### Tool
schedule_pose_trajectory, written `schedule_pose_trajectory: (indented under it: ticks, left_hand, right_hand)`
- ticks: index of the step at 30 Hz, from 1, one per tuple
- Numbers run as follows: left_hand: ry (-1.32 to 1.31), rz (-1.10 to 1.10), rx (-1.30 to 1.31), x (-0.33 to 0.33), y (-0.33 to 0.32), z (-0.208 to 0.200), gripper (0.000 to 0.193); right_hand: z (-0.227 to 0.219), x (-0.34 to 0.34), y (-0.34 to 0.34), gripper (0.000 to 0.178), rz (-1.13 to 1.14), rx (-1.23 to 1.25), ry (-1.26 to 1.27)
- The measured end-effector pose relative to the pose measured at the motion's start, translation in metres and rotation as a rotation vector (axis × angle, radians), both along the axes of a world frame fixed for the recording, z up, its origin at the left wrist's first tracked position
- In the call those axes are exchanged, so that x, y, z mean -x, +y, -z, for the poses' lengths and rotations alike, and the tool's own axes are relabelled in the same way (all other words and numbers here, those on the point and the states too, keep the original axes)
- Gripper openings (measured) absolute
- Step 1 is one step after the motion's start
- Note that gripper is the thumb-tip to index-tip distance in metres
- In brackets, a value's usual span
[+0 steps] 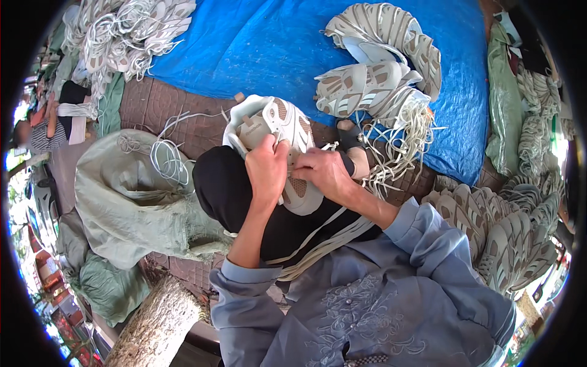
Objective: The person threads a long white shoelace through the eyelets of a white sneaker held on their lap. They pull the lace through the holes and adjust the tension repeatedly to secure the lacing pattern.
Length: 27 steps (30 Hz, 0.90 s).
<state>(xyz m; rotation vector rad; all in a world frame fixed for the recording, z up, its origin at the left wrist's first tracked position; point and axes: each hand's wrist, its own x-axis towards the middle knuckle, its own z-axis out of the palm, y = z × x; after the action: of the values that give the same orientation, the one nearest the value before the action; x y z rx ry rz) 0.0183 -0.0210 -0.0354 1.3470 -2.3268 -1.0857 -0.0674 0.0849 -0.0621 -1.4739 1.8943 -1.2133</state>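
Note:
A white and beige shoe upper (pixel 296 125) with brown mesh patches lies across my black-clad knees, its toe toward me. My left hand (pixel 266 168) is closed on it beside the lace holes. Close by, my right hand (pixel 324 174) pinches at the lacing area; what sits between its fingertips is too small to make out. A bundle of long cream laces (pixel 333 241) lies across my lap below my right wrist. A loose white lace (pixel 171 162) coils left of the shoe upper.
Stacked shoe uppers (pixel 373 79) rest on a blue tarp (pixel 244 43), laces trailing toward my foot. More uppers pile at the far left (pixel 122 37) and right (pixel 513 238). A pale sack (pixel 134 202) and tree trunk (pixel 156 324) stand left. Another person (pixel 49 131) sits farther left.

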Motion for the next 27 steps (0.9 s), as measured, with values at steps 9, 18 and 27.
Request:
schedule_pose_trajectory:
  ticks: [9, 18, 27]
  left_hand:
    - [0.042, -0.01, 0.005, -0.004, -0.003, 0.004, 0.021]
    - [0.061, -0.027, -0.023, -0.002, 0.0, 0.0, 0.023]
    - [0.075, -0.006, 0.01, -0.002, 0.001, -0.001, 0.022]
  right_hand:
    - [-0.003, 0.005, -0.001, 0.011, 0.071, -0.27, -0.575]
    - [-0.004, 0.008, -0.003, 0.013, 0.041, -0.196, -0.277]
    - [-0.003, 0.007, -0.001, 0.015, 0.093, -0.196, -0.217]
